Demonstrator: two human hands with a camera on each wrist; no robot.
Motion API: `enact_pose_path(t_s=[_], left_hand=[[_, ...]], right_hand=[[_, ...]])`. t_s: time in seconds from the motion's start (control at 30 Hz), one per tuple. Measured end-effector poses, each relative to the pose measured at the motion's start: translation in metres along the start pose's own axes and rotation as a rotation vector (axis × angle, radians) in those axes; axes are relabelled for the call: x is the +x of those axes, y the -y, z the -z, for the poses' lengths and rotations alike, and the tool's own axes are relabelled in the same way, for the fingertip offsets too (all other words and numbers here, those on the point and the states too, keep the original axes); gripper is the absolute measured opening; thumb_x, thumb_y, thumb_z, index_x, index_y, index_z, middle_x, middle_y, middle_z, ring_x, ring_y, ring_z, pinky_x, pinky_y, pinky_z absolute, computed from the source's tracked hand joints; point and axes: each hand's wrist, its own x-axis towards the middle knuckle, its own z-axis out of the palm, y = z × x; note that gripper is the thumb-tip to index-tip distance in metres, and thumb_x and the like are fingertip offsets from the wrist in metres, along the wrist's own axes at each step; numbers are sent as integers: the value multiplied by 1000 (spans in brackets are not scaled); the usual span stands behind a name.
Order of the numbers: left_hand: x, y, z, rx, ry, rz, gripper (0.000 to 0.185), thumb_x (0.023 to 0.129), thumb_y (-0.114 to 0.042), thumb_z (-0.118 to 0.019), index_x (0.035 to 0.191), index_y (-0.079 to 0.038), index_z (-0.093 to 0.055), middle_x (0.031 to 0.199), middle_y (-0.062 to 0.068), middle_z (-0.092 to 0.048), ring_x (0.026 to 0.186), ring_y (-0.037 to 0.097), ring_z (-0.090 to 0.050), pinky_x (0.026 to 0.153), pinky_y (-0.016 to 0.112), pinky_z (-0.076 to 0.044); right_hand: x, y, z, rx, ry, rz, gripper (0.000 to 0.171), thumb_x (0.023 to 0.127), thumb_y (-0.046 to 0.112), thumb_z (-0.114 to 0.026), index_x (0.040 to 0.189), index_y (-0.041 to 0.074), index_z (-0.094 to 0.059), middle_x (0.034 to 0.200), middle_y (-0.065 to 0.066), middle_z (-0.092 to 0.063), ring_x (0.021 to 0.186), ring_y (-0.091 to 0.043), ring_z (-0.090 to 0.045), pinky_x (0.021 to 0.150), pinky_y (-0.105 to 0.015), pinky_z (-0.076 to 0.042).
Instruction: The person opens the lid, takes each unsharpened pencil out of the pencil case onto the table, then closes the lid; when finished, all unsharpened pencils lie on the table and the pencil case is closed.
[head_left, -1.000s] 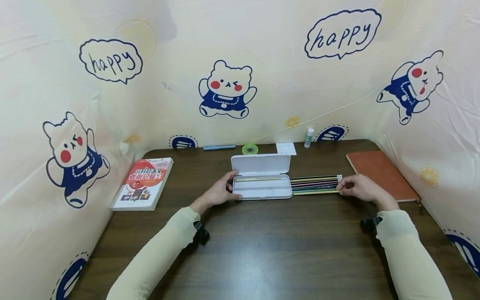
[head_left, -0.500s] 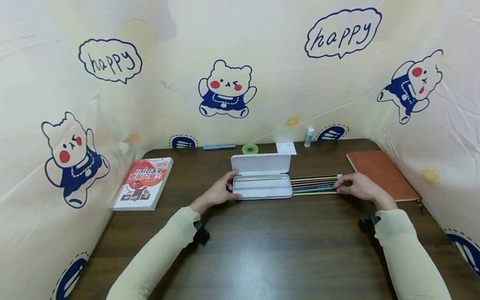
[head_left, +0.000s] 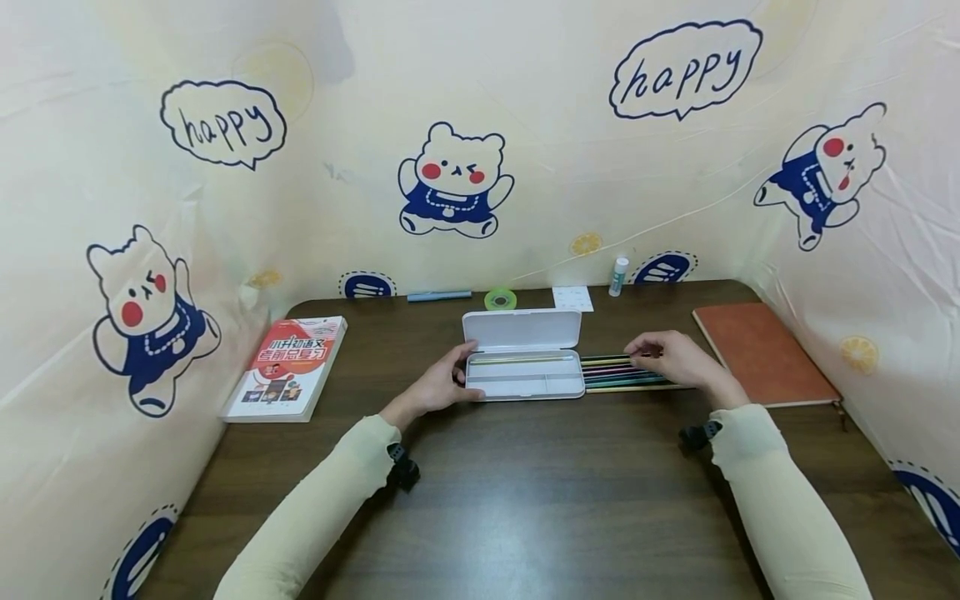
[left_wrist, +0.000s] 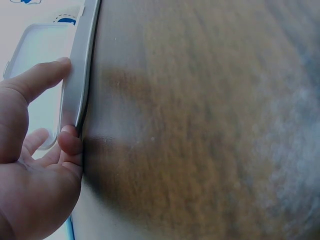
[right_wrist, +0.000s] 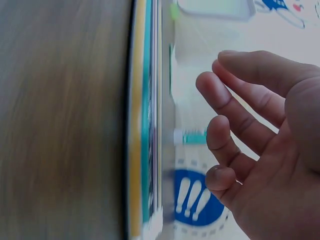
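Note:
An open white pencil case (head_left: 517,386) lies mid-table with its lid (head_left: 521,330) tilted back. One thin yellowish pencil-like strip lies along its back compartment. My left hand (head_left: 429,387) grips the case's left end, thumb on the front edge; the left wrist view shows the fingers curled at the case's wall (left_wrist: 77,75). Several coloured pencils (head_left: 611,382) lie side by side against the case's right end. Over them is my right hand (head_left: 678,358), fingers loosely bent. The right wrist view shows that hand (right_wrist: 260,125) apart from the pencils (right_wrist: 146,100), holding nothing.
A red and white book (head_left: 288,371) lies at the left, a brown notebook (head_left: 765,350) at the right. Along the back edge are a blue pen (head_left: 438,295), green tape (head_left: 500,299), a white card (head_left: 572,298) and an upright glue stick (head_left: 618,277).
My right hand has come off the pencils' right ends and moved left above them, towards the case. My left hand and the case have stayed in place.

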Motion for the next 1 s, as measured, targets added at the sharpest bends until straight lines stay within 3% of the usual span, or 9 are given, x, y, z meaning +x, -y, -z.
enact_pose_path(t_s=[0.43, 0.57, 0.7, 1.0], left_hand=[[0, 0, 0, -6, -2, 1, 92, 83, -28, -83, 157, -24, -27, 145, 6, -45, 97, 19, -51, 85, 32, -40], [1, 0, -1, -2, -5, -3, 93, 82, -26, -84, 157, -22, -28, 144, 6, -46, 94, 19, -51, 83, 31, -41], [1, 0, -1, 1, -6, -4, 93, 82, -25, -84, 157, -21, -28, 145, 6, -46, 93, 19, -51, 82, 31, -41], [2, 0, -1, 0, -10, -9, 92, 82, -25, -83, 157, -21, -28, 145, 6, -46, 94, 19, -51, 84, 31, -41]], right_hand=[[31, 46, -31, 36, 61, 154, 19, 93, 15, -70, 110, 10, -74, 96, -1, -73, 79, -15, -55, 71, -29, -45], [37, 56, -42, 19, 101, 190, 17, 92, 14, -70, 109, 10, -74, 100, -2, -74, 81, -15, -58, 74, -32, -48], [42, 61, -51, -17, 154, 197, 15, 93, 16, -69, 106, 13, -75, 104, -1, -74, 85, -14, -60, 82, -37, -51], [48, 64, -60, -84, 180, 192, 13, 93, 14, -69, 104, 16, -76, 100, 1, -73, 83, -14, -57, 82, -36, -49]])
